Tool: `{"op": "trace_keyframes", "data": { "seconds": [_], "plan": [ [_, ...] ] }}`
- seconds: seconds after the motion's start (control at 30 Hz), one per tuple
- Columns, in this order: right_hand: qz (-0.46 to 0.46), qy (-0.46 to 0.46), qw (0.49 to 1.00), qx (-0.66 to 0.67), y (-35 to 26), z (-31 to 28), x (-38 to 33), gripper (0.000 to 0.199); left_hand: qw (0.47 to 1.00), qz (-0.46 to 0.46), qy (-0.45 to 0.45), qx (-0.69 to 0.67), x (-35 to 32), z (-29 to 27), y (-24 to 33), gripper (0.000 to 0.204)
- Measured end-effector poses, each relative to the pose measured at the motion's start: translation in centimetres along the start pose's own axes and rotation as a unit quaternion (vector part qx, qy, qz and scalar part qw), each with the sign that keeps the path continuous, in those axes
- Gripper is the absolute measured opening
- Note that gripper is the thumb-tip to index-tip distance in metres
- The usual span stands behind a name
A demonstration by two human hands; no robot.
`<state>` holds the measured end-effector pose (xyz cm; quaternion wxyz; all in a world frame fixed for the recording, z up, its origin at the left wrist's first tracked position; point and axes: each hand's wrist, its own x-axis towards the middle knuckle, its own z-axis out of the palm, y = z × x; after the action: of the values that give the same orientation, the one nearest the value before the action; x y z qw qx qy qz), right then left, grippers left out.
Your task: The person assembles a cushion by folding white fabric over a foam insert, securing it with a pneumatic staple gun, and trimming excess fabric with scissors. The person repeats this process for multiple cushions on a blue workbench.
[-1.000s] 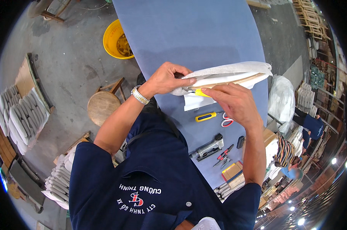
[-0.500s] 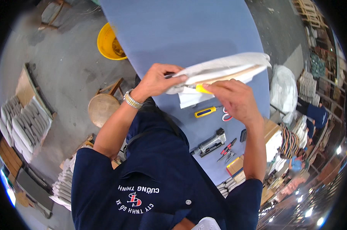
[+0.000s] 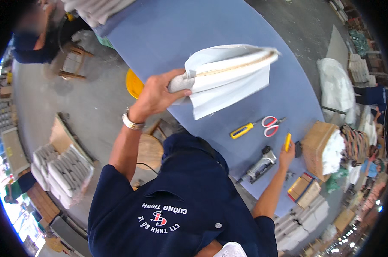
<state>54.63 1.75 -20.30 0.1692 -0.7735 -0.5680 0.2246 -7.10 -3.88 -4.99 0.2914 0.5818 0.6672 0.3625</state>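
Observation:
My left hand (image 3: 159, 92) grips the near left end of an upholstered seat pad (image 3: 228, 68), its thumb on the grey fabric. The pad is held on edge above the table, with a pale wooden strip along its edge and loose white cloth hanging down. My right hand (image 3: 287, 155) is closed round a slim yellow-handled tool (image 3: 287, 141) held upright near the table's right side; I cannot make out its tip. To its left lie red-and-white scissors (image 3: 269, 126), a yellow screwdriver (image 3: 242, 130) and a staple gun (image 3: 262, 163).
The blue-grey table (image 3: 159, 38) has a yellow bucket (image 3: 134, 84) and a round wooden stool (image 3: 150, 149) at its left. A cardboard box (image 3: 317, 143) stands at the right. Stacked pads (image 3: 63, 171) lie on the left; a person (image 3: 31, 43) is at the far left.
My right hand has left the seat pad and moved right and nearer, carrying the yellow-handled tool. My left hand still holds the pad, and its loose white cloth has opened out.

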Motion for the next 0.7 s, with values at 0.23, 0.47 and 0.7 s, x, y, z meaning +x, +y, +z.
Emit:
{"op": "trace_keyframes", "data": {
  "seconds": [0.23,0.47,0.7],
  "plan": [
    [-0.039,0.168,0.978,-0.115,7.5,3.4,0.3,0.044,0.98,0.126,-0.139,0.07,4.6,-13.0,11.4,0.058],
    [0.083,0.06,0.994,0.029,-6.0,10.8,-2.5,0.046,0.958,0.202,-0.084,0.185,8.9,-10.0,13.7,0.06],
    [0.155,-0.002,0.987,-0.044,-8.5,9.9,-1.0,0.058,0.943,0.24,-0.132,0.19,10.6,-8.5,15.9,0.05]
  ]
}}
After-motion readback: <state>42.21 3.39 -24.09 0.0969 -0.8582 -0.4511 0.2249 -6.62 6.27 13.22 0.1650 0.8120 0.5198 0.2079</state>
